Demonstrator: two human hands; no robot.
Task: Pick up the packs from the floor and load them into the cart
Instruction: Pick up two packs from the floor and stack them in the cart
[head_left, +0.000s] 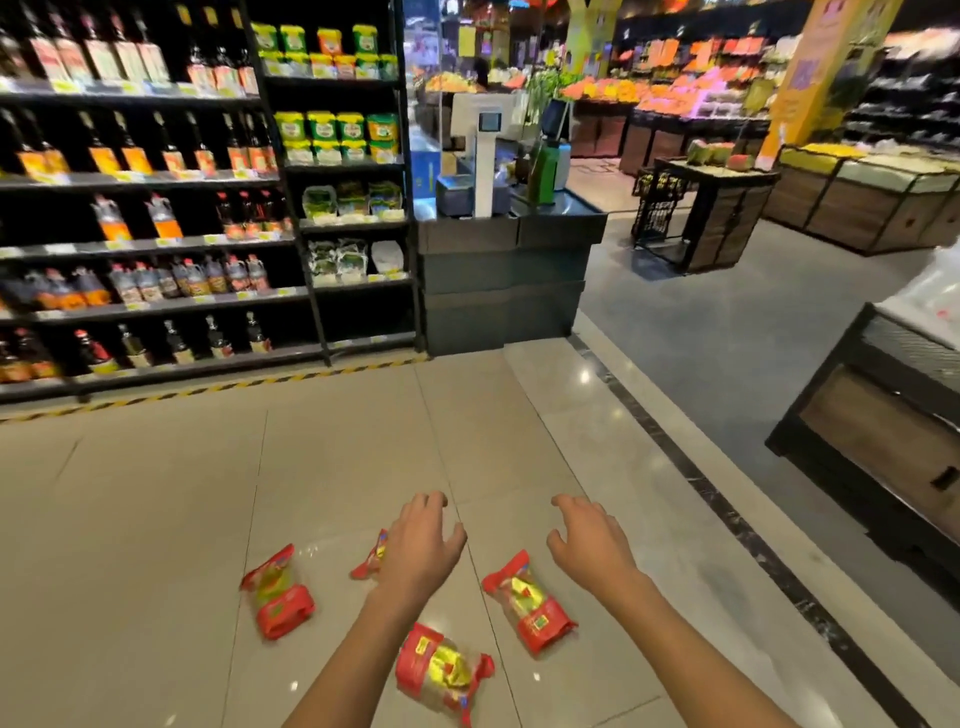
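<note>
Packs, red and gold, four on the tiled floor (156, 493): nearest pack (441, 670) between the forearms; right pack (530, 603); left pack (278, 592); fourth pack (371, 558) partly hidden under the left hand (421, 545). Left hand and right hand (587, 540): fingers loosely spread, grip released, holding nothing. Beyond: bottle shelves (156, 208), checkout worktop (509, 249).

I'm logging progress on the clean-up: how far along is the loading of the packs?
Nothing looks loaded: no cart is in view. Four red-and-gold plastic packs lie on the beige tiled floor: the left pack, the pack behind the left hand, the near pack and the right pack. The left hand and right hand reach out open, holding nothing. All four remain to be picked up.
</note>
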